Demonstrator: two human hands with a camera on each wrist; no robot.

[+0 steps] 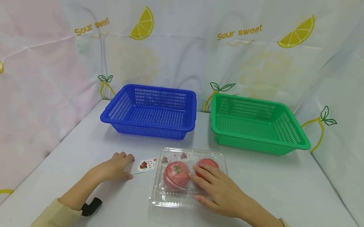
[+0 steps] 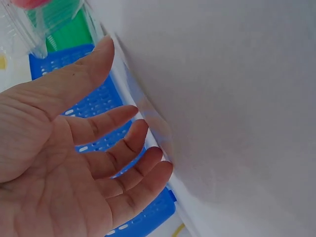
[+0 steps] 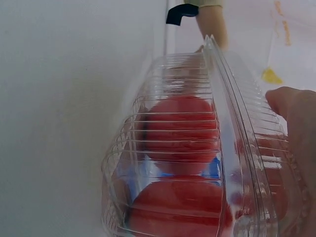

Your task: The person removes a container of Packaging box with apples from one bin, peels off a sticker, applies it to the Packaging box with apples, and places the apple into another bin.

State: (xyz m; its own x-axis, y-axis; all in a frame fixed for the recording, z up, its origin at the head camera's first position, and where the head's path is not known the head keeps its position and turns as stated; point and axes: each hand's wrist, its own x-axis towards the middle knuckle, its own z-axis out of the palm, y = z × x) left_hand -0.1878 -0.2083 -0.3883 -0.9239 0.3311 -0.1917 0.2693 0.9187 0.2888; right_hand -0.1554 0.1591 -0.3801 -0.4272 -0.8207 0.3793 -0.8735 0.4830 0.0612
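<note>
A clear plastic clamshell box [image 1: 168,198] sits on the table with its lid down. Inside are two round red fruits, one [image 1: 176,175] toward the left showing a greenish stem, the other [image 1: 208,163] partly covered by fingers. My right hand [image 1: 221,191] rests on the lid's right side with fingers spread. To the box's left, my left hand [image 1: 115,166] has its fingertips down at the table, thumb apart, palm bare in the left wrist view. Between that hand and the box lies a white label strip [image 1: 147,165] with red fruit pictures; more of its pictures show through the box.
Behind the box stand a blue plastic basket [image 1: 151,131] on the left and a green one [image 1: 254,143] on the right. A white cloth with lemon prints [image 1: 185,52] hangs behind and beside the white table [image 1: 127,210]. Black straps [image 1: 91,206] show at the wrists.
</note>
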